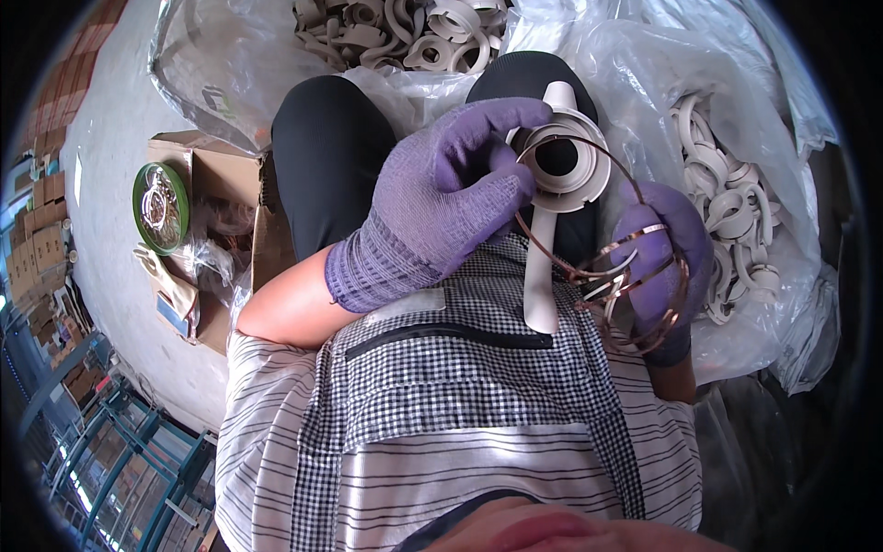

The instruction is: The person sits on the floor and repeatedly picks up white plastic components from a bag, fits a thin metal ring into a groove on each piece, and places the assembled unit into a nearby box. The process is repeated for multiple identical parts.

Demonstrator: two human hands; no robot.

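Observation:
My left hand, in a purple knit glove, grips a cream plastic part with a round ring head and a long flat handle, held upright over my lap. A thin copper-coloured metal band curves across the ring's opening. My right hand, also gloved in purple, holds a loose bundle of copper-coloured metal rings just right of the handle. My fingers hide part of the ring head.
Clear plastic bags hold several more cream ring parts at the top and at the right. An open cardboard box with a green-rimmed round tin stands on the concrete floor at my left. Blue shelving is lower left.

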